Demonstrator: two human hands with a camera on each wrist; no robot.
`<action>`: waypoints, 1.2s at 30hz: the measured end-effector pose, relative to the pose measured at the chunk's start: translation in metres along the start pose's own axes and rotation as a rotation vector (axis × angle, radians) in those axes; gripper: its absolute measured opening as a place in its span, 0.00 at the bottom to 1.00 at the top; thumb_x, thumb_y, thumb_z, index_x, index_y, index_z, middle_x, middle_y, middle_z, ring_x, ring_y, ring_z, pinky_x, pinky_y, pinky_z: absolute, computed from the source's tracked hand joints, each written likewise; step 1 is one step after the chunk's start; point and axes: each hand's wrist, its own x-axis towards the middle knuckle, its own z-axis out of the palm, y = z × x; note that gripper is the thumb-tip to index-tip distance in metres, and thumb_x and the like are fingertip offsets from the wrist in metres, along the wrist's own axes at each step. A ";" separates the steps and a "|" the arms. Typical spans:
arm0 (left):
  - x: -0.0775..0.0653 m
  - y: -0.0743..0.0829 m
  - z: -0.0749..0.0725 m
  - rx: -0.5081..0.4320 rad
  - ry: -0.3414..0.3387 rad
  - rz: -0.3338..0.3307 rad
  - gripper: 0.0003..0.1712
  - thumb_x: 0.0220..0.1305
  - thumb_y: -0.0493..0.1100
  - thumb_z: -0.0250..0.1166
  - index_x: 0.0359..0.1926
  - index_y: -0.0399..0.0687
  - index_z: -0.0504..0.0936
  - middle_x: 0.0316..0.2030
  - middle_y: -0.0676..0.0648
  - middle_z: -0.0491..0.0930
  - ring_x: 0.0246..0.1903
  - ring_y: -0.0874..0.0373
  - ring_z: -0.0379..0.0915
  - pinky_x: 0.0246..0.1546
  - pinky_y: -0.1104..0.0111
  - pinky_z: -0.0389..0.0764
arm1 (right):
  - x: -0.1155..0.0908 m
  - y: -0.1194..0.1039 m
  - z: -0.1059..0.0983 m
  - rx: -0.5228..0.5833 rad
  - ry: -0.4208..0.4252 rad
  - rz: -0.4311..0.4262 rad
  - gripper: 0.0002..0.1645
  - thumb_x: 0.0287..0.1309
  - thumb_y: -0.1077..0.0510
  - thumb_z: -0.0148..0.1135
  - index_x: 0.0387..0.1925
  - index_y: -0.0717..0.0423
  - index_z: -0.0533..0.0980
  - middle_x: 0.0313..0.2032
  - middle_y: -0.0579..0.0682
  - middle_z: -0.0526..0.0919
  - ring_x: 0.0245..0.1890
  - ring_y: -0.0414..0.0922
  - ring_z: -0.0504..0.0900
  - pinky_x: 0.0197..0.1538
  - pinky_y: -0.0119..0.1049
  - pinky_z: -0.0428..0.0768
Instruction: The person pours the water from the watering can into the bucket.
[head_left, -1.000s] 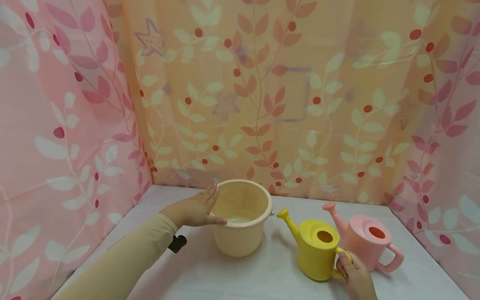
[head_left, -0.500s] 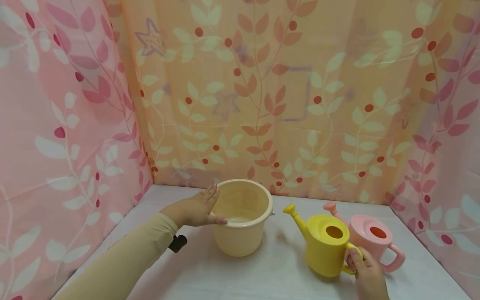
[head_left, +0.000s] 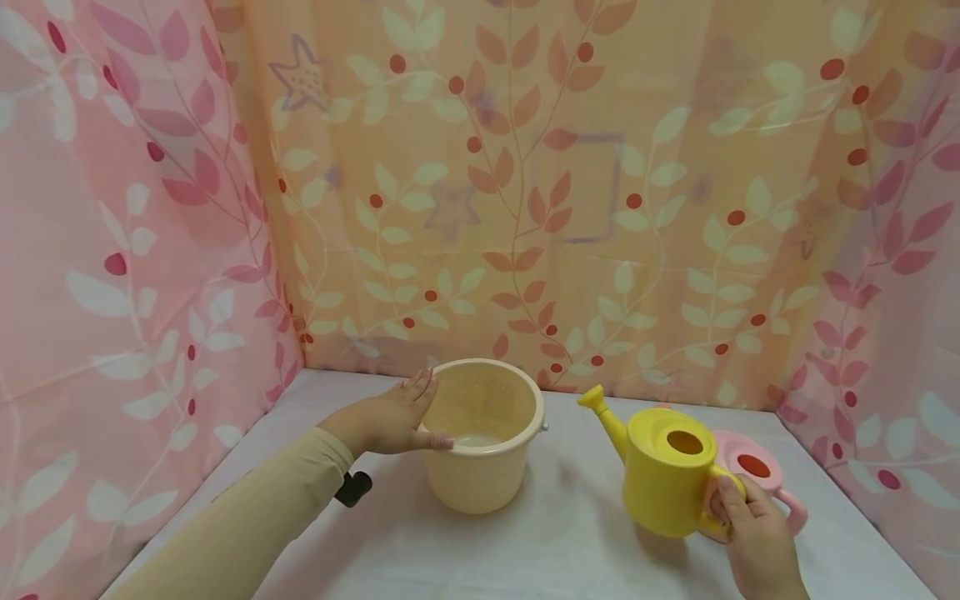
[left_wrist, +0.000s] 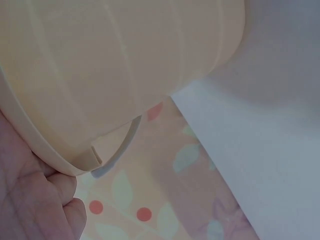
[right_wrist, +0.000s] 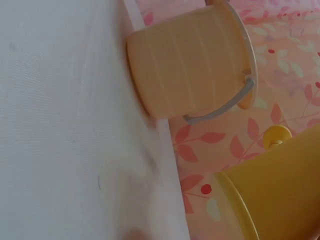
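Observation:
A cream plastic bucket [head_left: 476, 483] stands upright on the white tabletop. My left hand [head_left: 386, 421] rests on the left side of its rim, fingers extended and thumb lying along the near edge. In the left wrist view, the palm and fingers touch the bucket rim [left_wrist: 37, 142]. My right hand [head_left: 765, 542] grips the handle of a yellow watering can [head_left: 663, 492], its spout pointing left towards the bucket. The right wrist view shows the yellow can [right_wrist: 280, 185] raised off the table. Behind it, a pink watering can [head_left: 737, 444] is partly hidden.
Floral cloth [head_left: 450, 250] hangs behind the table, with pink cloth walls at left and right. The bucket's grey bail handle [right_wrist: 227, 105] hangs down its side. A small black device [head_left: 352, 489] sits at my left wrist.
My right hand has lifted the yellow watering can and carried it to the right, so it now covers more of the pink one. My left hand and the bucket have stayed put.

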 end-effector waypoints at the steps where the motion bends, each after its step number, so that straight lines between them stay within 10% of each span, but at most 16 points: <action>1: 0.000 0.000 0.000 0.000 0.002 0.000 0.63 0.50 0.80 0.43 0.69 0.33 0.44 0.69 0.35 0.35 0.69 0.47 0.30 0.67 0.55 0.43 | 0.000 -0.001 0.000 0.048 -0.006 -0.034 0.18 0.66 0.52 0.46 0.30 0.64 0.67 0.25 0.46 0.65 0.29 0.39 0.65 0.30 0.25 0.69; 11: -0.002 -0.001 0.001 -0.012 0.000 0.000 0.64 0.49 0.81 0.42 0.69 0.33 0.43 0.70 0.35 0.35 0.69 0.47 0.29 0.67 0.55 0.42 | 0.005 -0.028 0.005 0.047 0.011 -0.155 0.13 0.65 0.58 0.48 0.27 0.63 0.66 0.21 0.47 0.65 0.26 0.40 0.65 0.27 0.28 0.68; 25: 0.000 0.002 -0.001 -0.013 -0.007 -0.010 0.63 0.50 0.79 0.44 0.69 0.34 0.43 0.70 0.36 0.36 0.69 0.47 0.30 0.67 0.55 0.43 | 0.023 -0.066 0.010 -0.355 0.022 -0.185 0.19 0.66 0.51 0.47 0.28 0.63 0.65 0.22 0.45 0.65 0.28 0.40 0.64 0.28 0.29 0.67; 36: 0.000 0.001 -0.001 -0.017 0.006 0.005 0.64 0.50 0.80 0.44 0.69 0.33 0.43 0.69 0.35 0.36 0.69 0.45 0.32 0.66 0.54 0.44 | 0.039 -0.083 0.025 -0.457 -0.021 -0.238 0.21 0.66 0.48 0.45 0.28 0.63 0.64 0.22 0.48 0.66 0.30 0.42 0.65 0.30 0.28 0.69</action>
